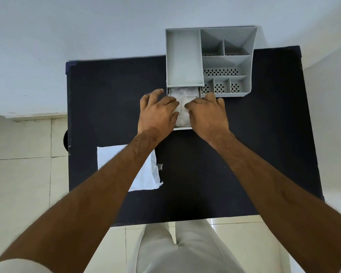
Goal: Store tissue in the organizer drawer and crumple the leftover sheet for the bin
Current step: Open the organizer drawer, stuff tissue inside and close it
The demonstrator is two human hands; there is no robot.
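Observation:
A grey organizer (pixel 185 56) with several compartments stands at the far edge of the black table (pixel 205 174). Its drawer (pixel 182 128) is pulled out toward me from under the left compartment. White tissue (pixel 182 113) lies bunched inside the drawer. My left hand (pixel 156 115) and my right hand (pixel 209 113) rest on the tissue from either side, fingers spread and pressing down on it. A second white sheet (pixel 144 178) lies flat on the table near the left front, partly hidden under my left forearm.
The organizer's right-hand compartments have perforated bottoms (pixel 220 71). A white wall runs behind the table. Pale floor tiles (pixel 18 164) show to the left and in front, and my light trousers (pixel 175 249) are below the table's near edge.

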